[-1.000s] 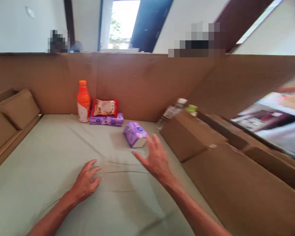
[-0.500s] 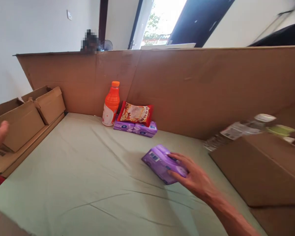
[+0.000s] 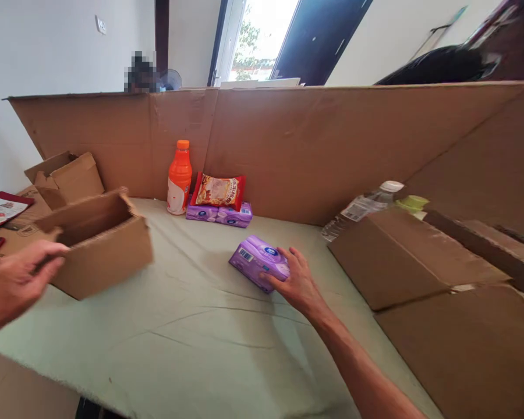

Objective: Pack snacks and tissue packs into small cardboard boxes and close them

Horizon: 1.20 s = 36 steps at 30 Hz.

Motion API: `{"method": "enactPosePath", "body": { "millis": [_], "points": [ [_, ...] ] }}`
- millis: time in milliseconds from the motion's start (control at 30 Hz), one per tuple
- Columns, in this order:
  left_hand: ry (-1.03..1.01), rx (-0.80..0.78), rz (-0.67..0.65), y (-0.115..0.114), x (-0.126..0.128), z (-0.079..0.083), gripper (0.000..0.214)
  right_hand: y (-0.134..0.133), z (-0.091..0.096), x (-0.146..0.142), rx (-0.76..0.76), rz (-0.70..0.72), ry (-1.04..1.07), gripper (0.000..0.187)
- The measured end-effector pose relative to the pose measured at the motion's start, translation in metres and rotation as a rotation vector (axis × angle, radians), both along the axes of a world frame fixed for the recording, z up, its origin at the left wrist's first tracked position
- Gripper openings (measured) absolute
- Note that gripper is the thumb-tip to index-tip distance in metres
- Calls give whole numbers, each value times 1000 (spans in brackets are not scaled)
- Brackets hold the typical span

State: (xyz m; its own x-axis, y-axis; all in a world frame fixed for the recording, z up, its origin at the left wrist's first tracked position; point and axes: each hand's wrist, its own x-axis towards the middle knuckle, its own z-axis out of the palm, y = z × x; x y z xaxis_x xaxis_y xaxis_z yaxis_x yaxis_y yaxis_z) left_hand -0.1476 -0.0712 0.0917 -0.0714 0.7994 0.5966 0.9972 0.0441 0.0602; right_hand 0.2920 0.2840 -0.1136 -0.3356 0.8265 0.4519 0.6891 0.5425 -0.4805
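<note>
At the left, my left hand (image 3: 26, 279) pinches the near rim of an open-topped cardboard box (image 3: 105, 262), which sits at an angle, overhanging the green-covered table (image 3: 179, 372). My right hand (image 3: 294, 276) is wrapped over the right end of a purple tissue pack (image 3: 251, 265), thumb on the near side and fingers on the far side. Farther back, a second purple tissue pack (image 3: 218, 216) lies against the cardboard wall, and a red-and-yellow snack bag (image 3: 219, 191) rests on it. An orange drink bottle (image 3: 179, 180) stands upright to their left.
Another open cardboard box (image 3: 72, 177) is at the far left, near a red-and-white packet (image 3: 2, 210). More cardboard boxes (image 3: 402, 256) line the right side, with a clear plastic bottle (image 3: 358, 209) and a green-lidded container (image 3: 413, 202) behind them. A cardboard wall (image 3: 310, 151) closes the back.
My left hand has taken hold of the nearer left box and pulled it rightward onto the table, turning it. My right hand still holds the tissue pack. The view has shifted right.
</note>
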Motion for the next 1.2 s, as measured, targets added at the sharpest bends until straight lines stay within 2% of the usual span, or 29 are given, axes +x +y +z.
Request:
{"method": "enactPosePath", "body": {
  "millis": [67, 133, 233, 300, 400, 600, 667, 733, 800, 833, 900, 967, 1067, 1133, 1200],
  "points": [
    [-21, -31, -266, 18, 51, -2, 14, -7, 4, 0, -30, 6, -14, 75],
    [-52, -109, -484, 33, 89, -8, 21, -16, 14, 2, -70, -1, -70, 78],
    [-60, -225, -661, 44, 124, -18, 29, -28, 41, 7, -112, -58, -195, 79],
    [-49, -241, -687, 47, 135, -21, 30, -31, 63, 7, -88, -109, -264, 77],
    [-41, -244, -650, 49, 140, -22, 27, -29, 88, -3, -35, -117, -358, 79],
    [-25, -188, -565, 50, 135, -23, 23, -11, 103, -32, -264, 23, -459, 71],
    [-19, -161, -539, 50, 133, -24, 22, -12, 112, -28, -273, 16, -302, 69],
    [2, -152, -526, 51, 131, -26, 20, -25, 130, -19, -244, 30, 42, 71],
    [19, -160, -527, 52, 130, -28, 20, -49, 157, -12, -149, 79, 440, 70],
    [20, -164, -528, 53, 130, -29, 20, -65, 172, -12, -85, 113, 575, 66],
    [7, -165, -521, 54, 130, -32, 21, -99, 198, -17, 46, 215, 664, 57],
    [-11, -156, -508, 56, 130, -34, 21, -129, 215, -30, 144, 340, 480, 52],
    [-3, -148, -477, 55, 130, -36, 21, -157, 226, -53, 212, 514, -99, 53],
    [22, -155, -452, 53, 130, -37, 22, -165, 228, -69, 154, 568, -493, 49],
    [32, -159, -450, 51, 130, -38, 22, -167, 227, -83, 44, 588, -792, 38]
  ]
}}
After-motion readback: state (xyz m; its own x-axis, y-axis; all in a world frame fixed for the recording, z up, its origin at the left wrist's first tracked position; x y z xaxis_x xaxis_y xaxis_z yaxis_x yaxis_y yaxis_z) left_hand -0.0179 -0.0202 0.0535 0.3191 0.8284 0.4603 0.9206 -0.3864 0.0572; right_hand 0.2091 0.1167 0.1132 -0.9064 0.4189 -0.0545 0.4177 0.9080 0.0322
